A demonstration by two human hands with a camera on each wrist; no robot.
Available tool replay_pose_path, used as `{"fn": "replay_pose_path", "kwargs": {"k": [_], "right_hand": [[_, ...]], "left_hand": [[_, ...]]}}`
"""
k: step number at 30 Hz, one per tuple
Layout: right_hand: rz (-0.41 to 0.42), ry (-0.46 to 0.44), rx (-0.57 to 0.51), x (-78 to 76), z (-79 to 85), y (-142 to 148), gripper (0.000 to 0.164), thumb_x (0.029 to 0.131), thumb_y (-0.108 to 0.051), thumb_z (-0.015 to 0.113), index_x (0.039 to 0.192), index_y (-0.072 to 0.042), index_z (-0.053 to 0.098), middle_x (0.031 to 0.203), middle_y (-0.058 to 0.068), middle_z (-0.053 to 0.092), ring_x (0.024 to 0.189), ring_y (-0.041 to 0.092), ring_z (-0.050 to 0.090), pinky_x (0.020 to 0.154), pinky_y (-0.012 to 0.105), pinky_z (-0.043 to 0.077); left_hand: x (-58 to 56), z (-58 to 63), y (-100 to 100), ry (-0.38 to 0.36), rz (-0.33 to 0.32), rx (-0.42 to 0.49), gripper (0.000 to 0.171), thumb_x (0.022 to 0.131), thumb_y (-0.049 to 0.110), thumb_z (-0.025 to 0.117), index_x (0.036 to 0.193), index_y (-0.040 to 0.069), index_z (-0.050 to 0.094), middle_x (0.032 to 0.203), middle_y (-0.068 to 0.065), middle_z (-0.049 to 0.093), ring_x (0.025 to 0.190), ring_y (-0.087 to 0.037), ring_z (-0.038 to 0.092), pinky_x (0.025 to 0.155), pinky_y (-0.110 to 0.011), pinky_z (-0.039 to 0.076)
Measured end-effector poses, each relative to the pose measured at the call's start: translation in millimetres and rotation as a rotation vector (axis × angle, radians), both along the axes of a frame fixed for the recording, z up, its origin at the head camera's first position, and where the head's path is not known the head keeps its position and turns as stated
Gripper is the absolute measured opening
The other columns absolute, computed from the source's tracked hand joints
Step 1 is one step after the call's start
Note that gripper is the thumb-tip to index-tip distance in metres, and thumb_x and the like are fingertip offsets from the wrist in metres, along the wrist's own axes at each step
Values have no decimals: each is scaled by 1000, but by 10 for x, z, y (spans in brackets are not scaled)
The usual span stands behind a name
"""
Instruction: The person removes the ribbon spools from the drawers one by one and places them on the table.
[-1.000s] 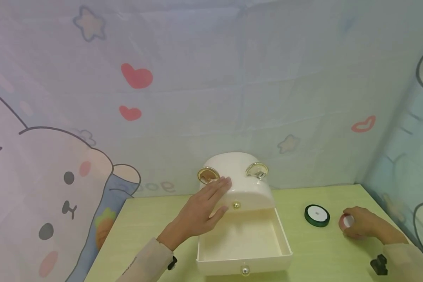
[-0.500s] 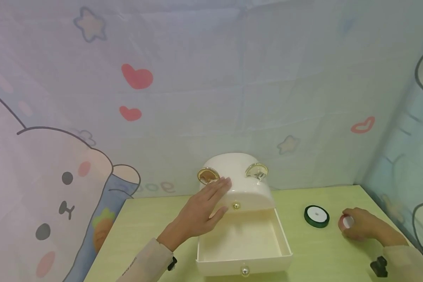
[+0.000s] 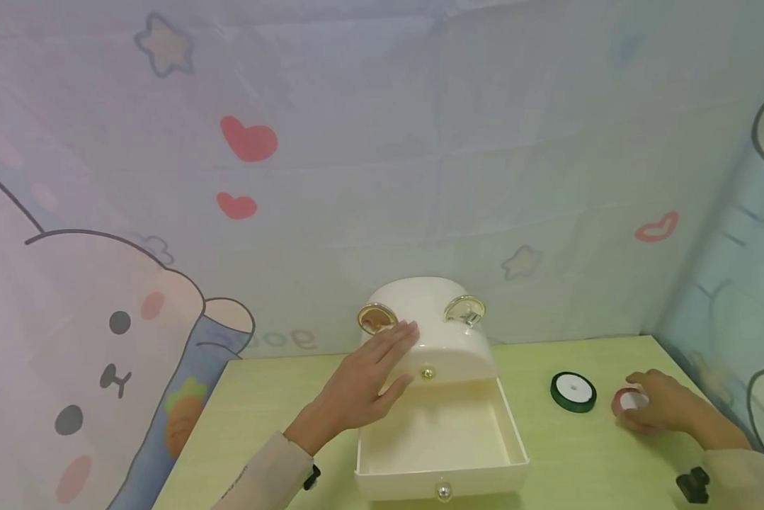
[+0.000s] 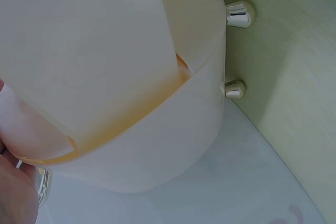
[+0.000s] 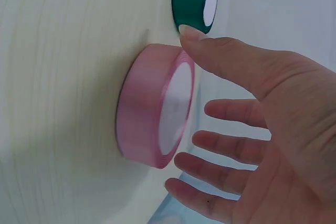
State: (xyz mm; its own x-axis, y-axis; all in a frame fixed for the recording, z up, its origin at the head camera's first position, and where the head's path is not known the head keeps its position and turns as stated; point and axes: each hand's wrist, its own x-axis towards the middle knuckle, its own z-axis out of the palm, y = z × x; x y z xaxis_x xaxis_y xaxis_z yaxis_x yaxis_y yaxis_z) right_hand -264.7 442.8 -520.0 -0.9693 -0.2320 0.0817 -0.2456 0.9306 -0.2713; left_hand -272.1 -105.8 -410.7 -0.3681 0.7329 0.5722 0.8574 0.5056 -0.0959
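My left hand (image 3: 367,379) rests with straight fingers on top of a cream storage box (image 3: 423,294) that has two round gold-rimmed ears. The box's lower drawer (image 3: 435,432) is pulled out toward me, and its bare floor shows. At the right, my right hand (image 3: 665,402) hovers over a roll of pink ribbon (image 5: 144,103), its thumb and fingers spread. The roll lies flat on the table, its white face up. To its left lies a roll of green ribbon (image 3: 573,391), also flat. In the left wrist view only part of the left hand (image 4: 16,187) shows.
Everything stands on a pale green table (image 3: 273,397). Behind it hangs a printed cloth (image 3: 369,177) with hearts, stars and a rabbit. The box stands near the table's back edge, on short metallic feet (image 4: 239,14).
My right hand has loosened its fingers from the pink ribbon roll and drawn slightly to the right. The roll stays where it was. My left hand has not moved on the box.
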Motion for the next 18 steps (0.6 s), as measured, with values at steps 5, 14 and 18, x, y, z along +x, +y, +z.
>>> {"fn": "replay_pose_path", "kwargs": {"k": [5, 14, 18], "right_hand": [[9, 55, -16, 52, 96, -102, 50, 82, -12, 84, 116, 19, 64, 109, 34, 67, 102, 52, 66, 87, 64, 56], [45, 197, -37, 241, 331, -438, 44, 84, -14, 84, 118, 10, 69, 114, 27, 71, 102, 47, 71, 86, 61, 59], [61, 243, -35, 343, 430, -598, 40, 87, -17, 82, 119, 5, 71, 116, 20, 73, 91, 33, 75, 79, 51, 62]], "left_hand": [[-1, -5, -2, -4, 3, 1, 62, 109, 32, 54, 162, 5, 37, 168, -11, 42, 157, -29, 40, 128, -44, 38], [19, -6, -10, 1, 3, 4, 61, 109, 32, 55, 162, 5, 38, 168, -11, 43, 156, -29, 41, 128, -44, 39], [26, 1, -12, 9, -3, 2, 61, 109, 31, 54, 161, 4, 39, 167, -13, 43, 156, -30, 42, 128, -44, 39]]}}
